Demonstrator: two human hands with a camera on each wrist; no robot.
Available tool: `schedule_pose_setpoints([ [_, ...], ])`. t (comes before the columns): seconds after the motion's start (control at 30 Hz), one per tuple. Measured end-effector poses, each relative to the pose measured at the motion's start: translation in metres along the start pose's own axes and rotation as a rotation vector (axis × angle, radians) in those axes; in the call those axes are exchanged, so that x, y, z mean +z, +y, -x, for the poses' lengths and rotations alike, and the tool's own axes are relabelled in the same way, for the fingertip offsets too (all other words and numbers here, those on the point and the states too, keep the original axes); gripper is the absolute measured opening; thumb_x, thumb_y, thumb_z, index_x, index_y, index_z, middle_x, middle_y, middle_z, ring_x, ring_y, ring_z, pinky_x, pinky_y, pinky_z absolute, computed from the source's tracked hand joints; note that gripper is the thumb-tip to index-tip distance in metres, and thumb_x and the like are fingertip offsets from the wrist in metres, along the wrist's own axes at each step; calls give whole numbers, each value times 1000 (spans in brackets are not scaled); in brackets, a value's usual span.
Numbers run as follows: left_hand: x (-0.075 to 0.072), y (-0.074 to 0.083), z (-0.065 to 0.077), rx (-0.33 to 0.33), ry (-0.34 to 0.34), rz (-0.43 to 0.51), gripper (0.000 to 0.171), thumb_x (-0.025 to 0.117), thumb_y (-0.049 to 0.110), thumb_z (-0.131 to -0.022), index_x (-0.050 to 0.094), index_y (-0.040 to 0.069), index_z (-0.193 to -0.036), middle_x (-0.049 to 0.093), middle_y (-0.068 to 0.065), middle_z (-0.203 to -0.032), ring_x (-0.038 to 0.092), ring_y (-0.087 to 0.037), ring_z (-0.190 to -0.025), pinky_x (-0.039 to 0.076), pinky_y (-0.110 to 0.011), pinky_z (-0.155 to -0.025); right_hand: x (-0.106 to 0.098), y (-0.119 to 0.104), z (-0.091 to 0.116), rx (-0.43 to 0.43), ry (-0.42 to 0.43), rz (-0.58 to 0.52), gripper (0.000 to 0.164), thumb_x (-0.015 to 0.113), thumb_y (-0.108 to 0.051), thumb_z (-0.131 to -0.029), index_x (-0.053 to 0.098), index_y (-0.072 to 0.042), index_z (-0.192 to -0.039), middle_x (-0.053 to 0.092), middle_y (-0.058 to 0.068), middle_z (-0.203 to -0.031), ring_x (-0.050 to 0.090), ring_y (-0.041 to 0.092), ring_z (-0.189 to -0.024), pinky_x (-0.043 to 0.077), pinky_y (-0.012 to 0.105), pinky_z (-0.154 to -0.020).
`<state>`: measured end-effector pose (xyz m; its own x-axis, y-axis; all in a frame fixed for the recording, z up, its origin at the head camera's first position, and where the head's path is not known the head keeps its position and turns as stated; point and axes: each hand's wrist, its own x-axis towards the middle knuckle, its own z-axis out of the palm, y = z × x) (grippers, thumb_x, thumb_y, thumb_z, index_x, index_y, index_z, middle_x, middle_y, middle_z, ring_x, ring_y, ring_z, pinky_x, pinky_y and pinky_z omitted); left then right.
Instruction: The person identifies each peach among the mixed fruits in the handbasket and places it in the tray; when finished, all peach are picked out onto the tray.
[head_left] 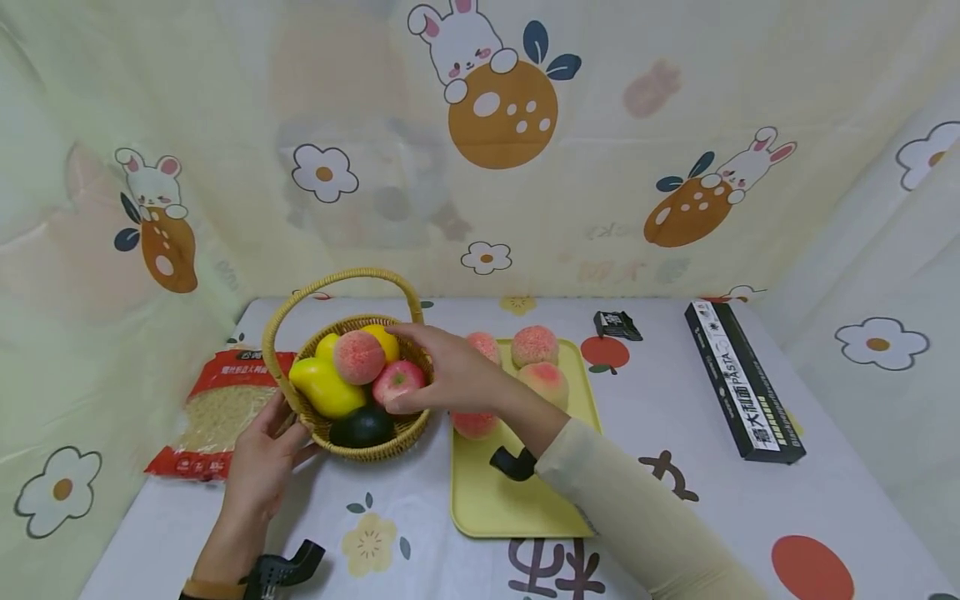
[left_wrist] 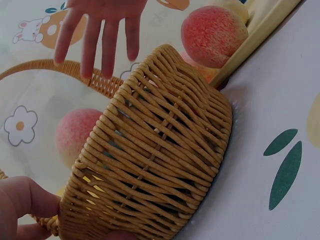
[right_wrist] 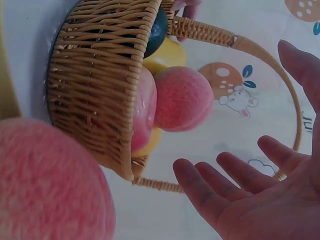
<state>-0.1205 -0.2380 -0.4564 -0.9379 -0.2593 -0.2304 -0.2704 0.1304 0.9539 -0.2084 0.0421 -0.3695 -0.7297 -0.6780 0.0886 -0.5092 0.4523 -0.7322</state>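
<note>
A wicker basket (head_left: 375, 452) with an arched handle stands left of centre. In it lie a peach (head_left: 358, 357) on top, a red apple (head_left: 399, 381), a dark avocado (head_left: 362, 427) and several yellow fruits (head_left: 326, 390). My left hand (head_left: 264, 454) grips the basket's left side, fingertips at the rim by the handle's foot. Over the basket's right side my right hand (head_left: 450, 371) is spread with nothing in it. The right wrist view shows that right hand (right_wrist: 265, 200) with fingers extended, apart from the peach (right_wrist: 184, 99).
Right of the basket, a yellow tray (head_left: 517, 508) bears several peaches (head_left: 535, 346), partly behind my right forearm. A red-ended bag of pasta (head_left: 225, 408) lies at the left. A small black packet (head_left: 617, 325) and a long black pasta box (head_left: 742, 379) lie to the right.
</note>
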Motion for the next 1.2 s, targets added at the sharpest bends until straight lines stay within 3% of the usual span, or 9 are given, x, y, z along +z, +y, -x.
schedule_pose_setpoints([
  [0.27,-1,-2,1,-10,-23,10,77,60,22,-108,18,44,-168,25,-1,-177,47,-34,-151,62,-35,-99,12,5,-21,68,-20,7,99,87,-47,-84,34,-27,-166,42,-1,-168,41,23,-154,38,49,-128],
  [0.8,0,-3,-1,-9,-2,-1,77,61,20,-107,19,44,-168,27,-1,-176,47,-34,-151,60,-40,-102,33,7,-58,38,-38,56,95,88,-38,-86,37,-20,-164,42,2,-167,47,24,-148,45,44,-124],
  [0.97,1,-3,-2,-3,0,5,77,61,20,-107,20,43,-168,27,-1,-176,47,-33,-151,61,-37,-101,39,4,-66,66,-63,153,94,86,-42,-86,37,-24,-164,44,1,-165,46,20,-146,49,38,-119],
  [1.2,-1,-1,-2,-7,-3,11,77,62,21,-107,20,43,-168,28,-1,-176,47,-32,-151,61,-36,-100,46,1,-78,105,-57,171,95,87,-43,-85,37,-29,-165,43,5,-165,46,25,-145,50,45,-119],
])
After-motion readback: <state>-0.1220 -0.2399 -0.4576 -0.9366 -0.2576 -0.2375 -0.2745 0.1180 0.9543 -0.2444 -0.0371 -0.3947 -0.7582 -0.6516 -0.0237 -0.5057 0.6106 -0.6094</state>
